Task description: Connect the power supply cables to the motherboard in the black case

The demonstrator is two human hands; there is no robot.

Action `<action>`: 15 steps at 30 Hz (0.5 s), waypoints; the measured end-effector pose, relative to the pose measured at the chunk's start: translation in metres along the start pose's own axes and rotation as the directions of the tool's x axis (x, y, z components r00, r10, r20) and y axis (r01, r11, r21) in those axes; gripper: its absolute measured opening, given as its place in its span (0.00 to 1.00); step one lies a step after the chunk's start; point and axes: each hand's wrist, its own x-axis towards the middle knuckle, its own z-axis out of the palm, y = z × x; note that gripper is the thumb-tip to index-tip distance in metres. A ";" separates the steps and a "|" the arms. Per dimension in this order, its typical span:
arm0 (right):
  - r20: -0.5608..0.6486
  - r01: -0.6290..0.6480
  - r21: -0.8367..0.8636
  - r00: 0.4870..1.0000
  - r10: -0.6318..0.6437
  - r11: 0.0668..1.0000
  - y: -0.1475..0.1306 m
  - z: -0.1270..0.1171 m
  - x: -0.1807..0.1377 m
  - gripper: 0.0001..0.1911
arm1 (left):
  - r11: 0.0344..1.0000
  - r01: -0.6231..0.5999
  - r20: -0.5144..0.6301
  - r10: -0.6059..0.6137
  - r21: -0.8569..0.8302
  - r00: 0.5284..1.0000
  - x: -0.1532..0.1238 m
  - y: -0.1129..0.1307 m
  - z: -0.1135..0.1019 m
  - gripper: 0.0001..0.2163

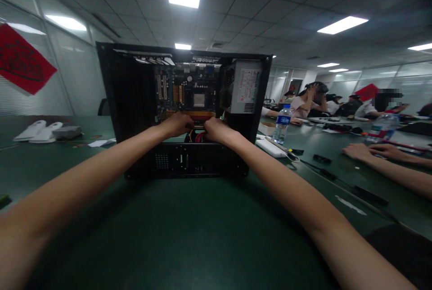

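An open black computer case (135,101) stands on the dark green table (189,236) in front of me. Inside it I see a blue motherboard (189,89) and a grey power supply (245,85) at the upper right. My left hand (177,124) and my right hand (218,130) are both inside the case at the lower edge of the motherboard, close together. Their fingers are curled around something by the yellow and orange slots (195,113). Red and yellow cables (197,137) show between the hands. What each hand grips is hidden.
A water bottle (281,123) and a white flat box (272,148) stand right of the case. Black cables and small parts (337,177) lie on the right. Another person's hands (367,151) rest on the table's right side. White items (43,131) lie at the far left.
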 end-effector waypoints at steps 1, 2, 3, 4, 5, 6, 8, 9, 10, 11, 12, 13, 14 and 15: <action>0.006 -0.003 0.006 1.000 0.003 1.000 0.000 -0.001 0.000 0.18 | 1.000 -0.006 0.008 0.006 0.016 1.000 0.001 0.000 0.000 0.10; 0.013 -0.005 0.014 1.000 0.005 1.000 -0.001 -0.001 -0.001 0.18 | 0.999 -0.009 0.014 0.009 0.030 1.000 0.001 -0.001 -0.001 0.10; 0.019 -0.008 0.021 1.000 0.007 1.000 -0.001 -0.002 -0.001 0.18 | 0.999 -0.009 0.018 0.008 0.041 1.000 0.002 -0.001 -0.001 0.10; 0.026 -0.010 0.027 1.000 0.010 1.000 -0.002 -0.002 -0.001 0.18 | 0.999 -0.006 0.021 0.005 0.049 1.000 0.002 -0.001 -0.002 0.10; 0.031 -0.012 0.031 0.999 0.011 0.999 -0.002 -0.003 -0.002 0.18 | 0.999 -0.004 0.025 0.003 0.053 1.000 0.003 -0.002 -0.002 0.10; 0.032 -0.015 0.033 0.999 0.014 0.999 -0.002 -0.003 -0.002 0.18 | 0.998 -0.005 0.030 0.003 0.057 1.000 0.004 -0.002 -0.002 0.10; 0.023 -0.015 0.038 1.000 0.014 0.999 -0.001 -0.002 -0.002 0.19 | 0.998 -0.014 0.033 0.012 0.068 0.999 0.004 -0.002 -0.002 0.11; 0.018 -0.015 0.040 1.000 0.014 0.999 -0.001 -0.001 -0.001 0.19 | 0.997 -0.019 0.031 0.017 0.078 0.999 0.004 -0.002 -0.002 0.11; 0.013 -0.014 0.044 1.000 0.013 0.999 -0.001 -0.001 -0.001 0.20 | 0.996 -0.022 0.027 0.020 0.089 0.999 0.004 -0.002 -0.001 0.11; 0.008 -0.012 0.048 1.000 0.012 0.999 0.000 0.000 0.000 0.20 | 0.995 -0.024 0.021 0.022 0.097 1.000 0.004 -0.003 -0.001 0.11; 0.005 -0.011 0.051 1.000 0.010 0.999 0.001 0.001 0.000 0.20 | 0.994 -0.028 0.016 0.026 0.102 1.000 0.004 -0.003 -0.001 0.10; 0.002 -0.009 0.054 1.000 0.008 0.999 0.001 0.001 0.001 0.20 | 0.994 -0.031 0.011 0.030 0.104 0.999 0.003 -0.004 0.000 0.10; -0.001 -0.005 0.056 1.000 0.005 0.998 0.002 0.002 0.001 0.20 | 0.994 -0.033 0.007 0.033 0.101 0.999 0.003 -0.004 0.000 0.11; -0.005 0.004 0.056 1.000 -0.003 0.998 0.002 0.002 0.002 0.20 | 0.995 -0.036 0.002 0.036 0.092 0.999 0.002 -0.005 0.001 0.11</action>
